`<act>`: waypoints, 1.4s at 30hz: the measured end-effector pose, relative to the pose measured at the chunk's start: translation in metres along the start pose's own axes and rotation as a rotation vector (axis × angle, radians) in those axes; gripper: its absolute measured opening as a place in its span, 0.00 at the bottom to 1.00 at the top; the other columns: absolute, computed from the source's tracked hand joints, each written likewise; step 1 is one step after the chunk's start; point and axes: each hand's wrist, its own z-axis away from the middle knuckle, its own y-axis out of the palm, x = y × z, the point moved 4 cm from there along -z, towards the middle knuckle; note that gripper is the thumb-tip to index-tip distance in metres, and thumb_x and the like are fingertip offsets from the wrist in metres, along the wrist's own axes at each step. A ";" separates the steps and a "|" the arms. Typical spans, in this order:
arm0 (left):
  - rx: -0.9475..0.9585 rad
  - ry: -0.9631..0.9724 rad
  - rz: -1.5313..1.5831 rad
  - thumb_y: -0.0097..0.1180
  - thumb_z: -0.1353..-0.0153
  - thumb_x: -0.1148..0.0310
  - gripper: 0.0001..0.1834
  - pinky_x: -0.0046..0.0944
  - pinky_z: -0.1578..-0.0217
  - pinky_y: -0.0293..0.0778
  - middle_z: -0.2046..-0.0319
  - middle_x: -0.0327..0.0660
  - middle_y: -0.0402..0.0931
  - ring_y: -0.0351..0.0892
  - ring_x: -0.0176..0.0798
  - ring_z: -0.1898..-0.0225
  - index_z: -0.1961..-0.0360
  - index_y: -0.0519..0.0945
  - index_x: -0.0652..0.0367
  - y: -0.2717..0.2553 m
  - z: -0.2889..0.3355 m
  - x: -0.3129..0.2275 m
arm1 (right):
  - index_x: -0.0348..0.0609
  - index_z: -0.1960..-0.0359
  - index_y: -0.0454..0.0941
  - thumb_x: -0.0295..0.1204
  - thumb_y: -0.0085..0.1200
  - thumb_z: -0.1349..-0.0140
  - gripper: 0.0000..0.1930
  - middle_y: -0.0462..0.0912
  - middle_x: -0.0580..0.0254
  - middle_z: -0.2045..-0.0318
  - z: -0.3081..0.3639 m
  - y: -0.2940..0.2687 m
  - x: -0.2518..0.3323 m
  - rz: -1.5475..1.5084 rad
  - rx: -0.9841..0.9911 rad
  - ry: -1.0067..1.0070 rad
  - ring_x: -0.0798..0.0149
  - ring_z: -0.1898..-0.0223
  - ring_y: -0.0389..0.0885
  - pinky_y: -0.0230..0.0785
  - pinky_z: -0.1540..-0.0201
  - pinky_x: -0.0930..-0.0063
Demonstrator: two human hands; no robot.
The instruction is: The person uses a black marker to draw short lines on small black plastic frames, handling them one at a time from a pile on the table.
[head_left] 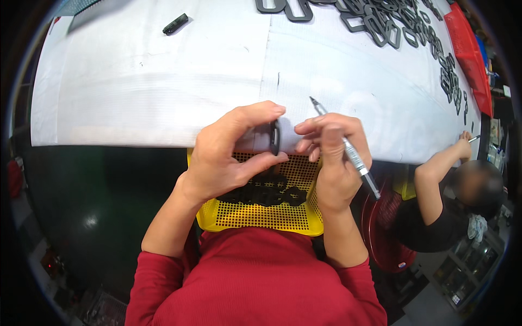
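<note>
On the white-covered desk (pixel 152 81), a short black object (pixel 175 24) is seen at the far left. The left hand (pixel 215 155) is curved into a C, its thumb and forefinger parted only by the narrow black looped part (pixel 275 138) held on edge between their tips. Below it, small black pieces (pixel 266 195) are carried in a yellow perforated plastic basket (pixel 261 225). By the right hand (pixel 333 171), a silver pen with a black end (pixel 356 157) is gripped between closed-in fingers, its tip pointed away over the desk. Farther right, black rounded frames (pixel 405 16) are heaped; pale lettering-like marks on the cover are too faint to be read, as is a small sticker (pixel 402 265) on a dark red glossy seat (pixel 383 239). At the far right, a slim pen (pixel 474 138) is held in another person's hand (pixel 465 149), near a red plastic basket (pixel 462 46).
</note>
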 end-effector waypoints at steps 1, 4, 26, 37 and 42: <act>0.000 0.009 -0.003 0.65 0.59 0.82 0.28 0.39 0.51 0.71 0.55 0.49 0.74 0.73 0.43 0.50 0.54 0.69 0.63 0.000 -0.003 -0.003 | 0.37 0.66 0.71 0.26 0.57 0.44 0.08 0.78 0.64 0.76 0.001 0.002 0.003 0.102 0.085 -0.017 0.78 0.78 0.73 0.65 0.77 0.88; 0.077 0.085 -0.207 0.64 0.61 0.81 0.29 0.37 0.50 0.69 0.56 0.46 0.75 0.73 0.41 0.50 0.53 0.72 0.63 0.006 -0.012 -0.013 | 0.38 0.67 0.71 0.21 0.58 0.47 0.09 0.77 0.65 0.75 0.001 0.002 0.011 0.194 0.070 0.016 0.77 0.75 0.76 0.69 0.74 0.86; -0.061 0.007 0.071 0.67 0.61 0.79 0.29 0.40 0.48 0.69 0.55 0.46 0.75 0.73 0.44 0.50 0.53 0.72 0.63 0.000 0.010 0.008 | 0.39 0.77 0.72 0.29 0.58 0.45 0.09 0.70 0.74 0.87 -0.005 -0.001 -0.002 0.070 -0.072 0.242 0.84 0.85 0.62 0.53 0.84 0.87; -0.082 0.084 0.065 0.67 0.64 0.78 0.29 0.43 0.48 0.68 0.57 0.46 0.76 0.75 0.46 0.53 0.55 0.74 0.62 -0.001 0.011 0.012 | 0.41 0.85 0.64 0.21 0.55 0.49 0.13 0.67 0.72 0.91 -0.007 0.015 -0.009 0.242 -0.043 0.000 0.82 0.89 0.63 0.52 0.87 0.84; -0.095 0.066 0.085 0.68 0.63 0.77 0.29 0.44 0.48 0.68 0.57 0.45 0.76 0.76 0.46 0.53 0.55 0.74 0.62 0.000 0.012 0.013 | 0.41 0.85 0.64 0.20 0.55 0.49 0.13 0.67 0.72 0.91 -0.007 0.015 -0.010 0.295 -0.009 -0.054 0.82 0.88 0.63 0.52 0.87 0.84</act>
